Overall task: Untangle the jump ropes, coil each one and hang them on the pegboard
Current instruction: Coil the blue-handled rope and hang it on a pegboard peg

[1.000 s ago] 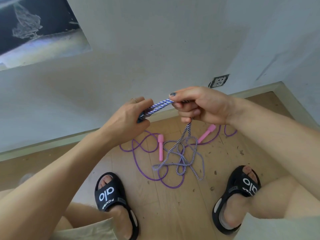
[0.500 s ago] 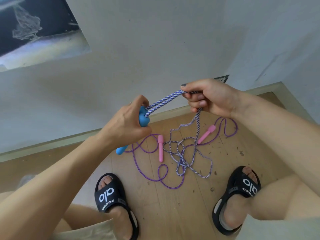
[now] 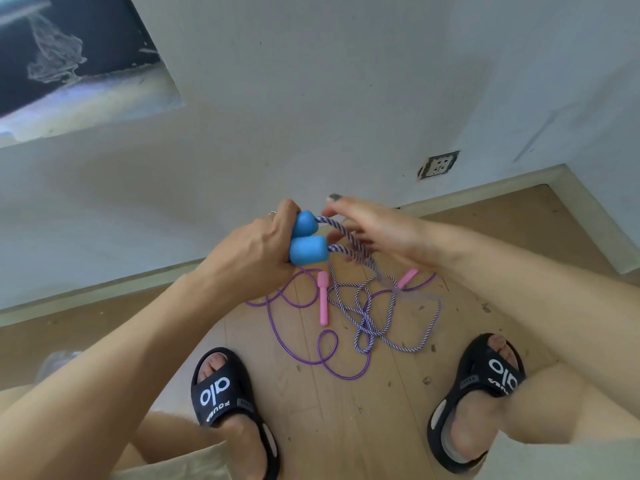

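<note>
bare wooden plank floor lay between two black sandals. left hand gripped both blue foam handles; right hand pinched the blue-and-white braided rope, tangled over a thin purple rope.

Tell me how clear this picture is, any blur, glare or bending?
Head view: wide-angle bending curves the baseboard and wall; lighting soft, no glare; motion blur smears the striped rope just below the right hand; blue handles in the left hand and the floor tangle read sharp.
</note>
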